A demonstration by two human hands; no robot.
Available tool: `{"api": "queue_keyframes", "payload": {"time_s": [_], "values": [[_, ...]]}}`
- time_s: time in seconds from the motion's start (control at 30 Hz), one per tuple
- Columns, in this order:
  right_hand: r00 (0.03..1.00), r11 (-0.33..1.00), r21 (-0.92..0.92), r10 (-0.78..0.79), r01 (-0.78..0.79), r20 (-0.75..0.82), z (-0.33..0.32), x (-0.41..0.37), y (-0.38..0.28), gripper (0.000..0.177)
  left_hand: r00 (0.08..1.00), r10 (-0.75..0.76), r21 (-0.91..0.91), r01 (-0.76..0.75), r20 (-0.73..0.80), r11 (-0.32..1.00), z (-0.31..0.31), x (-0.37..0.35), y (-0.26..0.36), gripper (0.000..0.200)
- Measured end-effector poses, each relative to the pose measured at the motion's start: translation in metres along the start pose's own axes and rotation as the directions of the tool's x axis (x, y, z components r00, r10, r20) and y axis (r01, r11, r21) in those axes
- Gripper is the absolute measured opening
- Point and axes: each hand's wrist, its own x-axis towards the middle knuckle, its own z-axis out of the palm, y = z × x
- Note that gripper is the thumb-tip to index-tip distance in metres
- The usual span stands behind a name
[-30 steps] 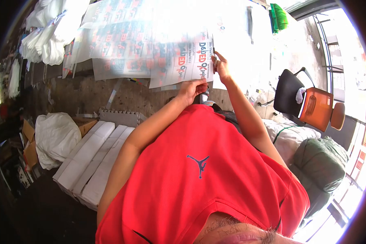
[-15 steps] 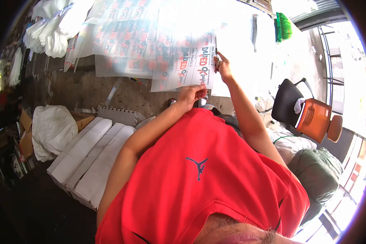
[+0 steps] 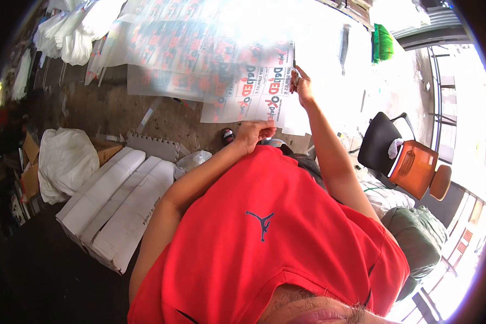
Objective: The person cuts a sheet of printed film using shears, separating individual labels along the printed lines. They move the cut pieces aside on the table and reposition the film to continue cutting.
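A translucent plastic sheet (image 3: 245, 89) with red and dark "DepED OK" print lies over the near edge of the white table. My left hand (image 3: 252, 135) is closed at the sheet's near edge, thumb and fingers pinching its lower right corner. At the right edge of the print, my right hand (image 3: 303, 86) is wrapped round a pair of scissors (image 3: 295, 75). Their dark blades point away from me along the sheet's edge; glare and the fingers hide part of them. More printed sheets (image 3: 164, 48) spread out to the left, overlapping this one.
White plastic bundles (image 3: 75, 38) hang at the upper left. Long white cartons (image 3: 127, 208) and a white sack (image 3: 65, 162) stand at the left. An orange-backed chair (image 3: 413, 167) and a green sack (image 3: 416, 237) are at the right. The white table (image 3: 329, 102) is washed out by glare.
My right hand and the scissors have shifted slightly right. My left hand sits slightly lower, still at the sheet's near edge. The whole view has shifted a little.
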Motion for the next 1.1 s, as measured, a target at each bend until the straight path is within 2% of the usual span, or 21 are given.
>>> {"api": "queue_keyframes", "payload": {"time_s": [0.17, 0.23, 0.4, 0.6, 0.67, 0.8, 0.87, 0.97, 1.1], "values": [[1.000, 1.000, -0.031, -0.004, 0.004, 0.023, -0.003, 0.007, -0.005, 0.055, 1.000, -0.018, -0.022, 0.018, -0.012, 1.000, 0.002, -0.005, -0.001, 0.018], [0.999, 0.993, -0.115, -0.024, 0.028, 0.036, 0.001, 0.004, -0.010, 0.055, 1.000, -0.013, -0.027, 0.013, -0.005, 1.000, 0.005, -0.006, 0.000, 0.018], [0.996, 0.993, -0.109, -0.046, 0.038, -0.072, 0.004, 0.018, -0.003, 0.055, 1.000, -0.023, -0.026, 0.023, 0.017, 0.999, 0.004, -0.009, -0.003, 0.019], [0.999, 0.991, -0.130, -0.029, 0.025, -0.031, -0.001, 0.015, -0.011, 0.050, 1.000, 0.002, -0.027, -0.002, -0.013, 1.000, 0.006, -0.010, -0.006, 0.021], [0.999, 0.976, -0.212, -0.043, 0.044, 0.010, -0.002, 0.017, -0.010, 0.050, 1.000, 0.001, -0.045, -0.001, -0.004, 0.999, 0.006, -0.010, -0.006, 0.021], [1.000, 0.984, -0.173, -0.027, 0.027, -0.002, -0.001, 0.018, -0.016, 0.050, 1.000, -0.017, -0.021, 0.017, 0.015, 1.000, 0.004, -0.010, -0.009, 0.019], [0.999, 0.998, -0.060, -0.013, 0.010, -0.046, -0.004, 0.024, -0.016, 0.051, 1.000, -0.002, -0.022, 0.002, 0.022, 1.000, 0.004, -0.013, -0.011, 0.019], [1.000, 0.999, -0.038, -0.004, 0.005, 0.009, -0.008, 0.027, -0.017, 0.052, 1.000, -0.018, -0.034, 0.019, 0.011, 0.999, 0.001, -0.013, -0.016, 0.020], [0.999, 0.990, -0.135, -0.050, 0.047, -0.014, -0.003, 0.025, -0.019, 0.052, 1.000, -0.010, -0.028, 0.011, 0.012, 1.000, 0.001, -0.013, -0.018, 0.020]]}}
